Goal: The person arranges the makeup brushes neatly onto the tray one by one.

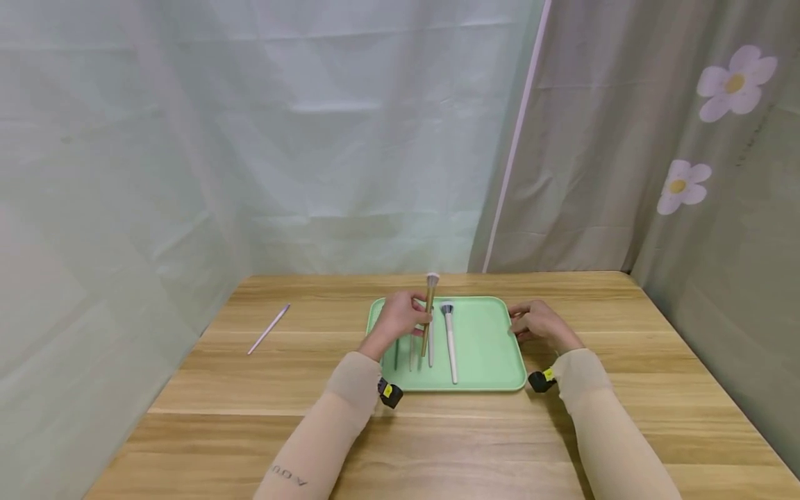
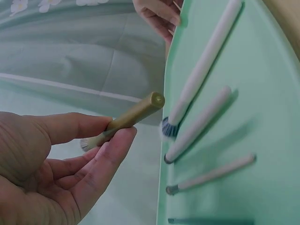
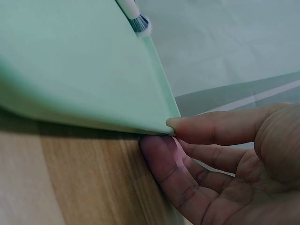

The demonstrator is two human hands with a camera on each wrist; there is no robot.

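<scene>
A makeup brush with a gold handle [image 2: 136, 114] is pinched between the thumb and fingers of my left hand [image 1: 400, 316], held above the left part of a mint-green tray [image 1: 484, 347]. Its bristles point up and away in the head view. At the tray's right rim, my right hand [image 1: 539, 323] grips the edge, thumb on top and fingers beneath. On the tray lies a large white makeup brush [image 1: 451, 344]. To its left lie a shorter white brush [image 2: 199, 124], a thin pale brush [image 2: 211, 176] and a slim dark green one [image 2: 211, 221].
A thin lilac stick [image 1: 269, 329], its kind unclear, lies on the wooden table [image 1: 300, 389] left of the tray. Pale curtains [image 1: 350, 139] hang behind the table, and a flowered grey curtain [image 1: 662, 139] hangs to the right.
</scene>
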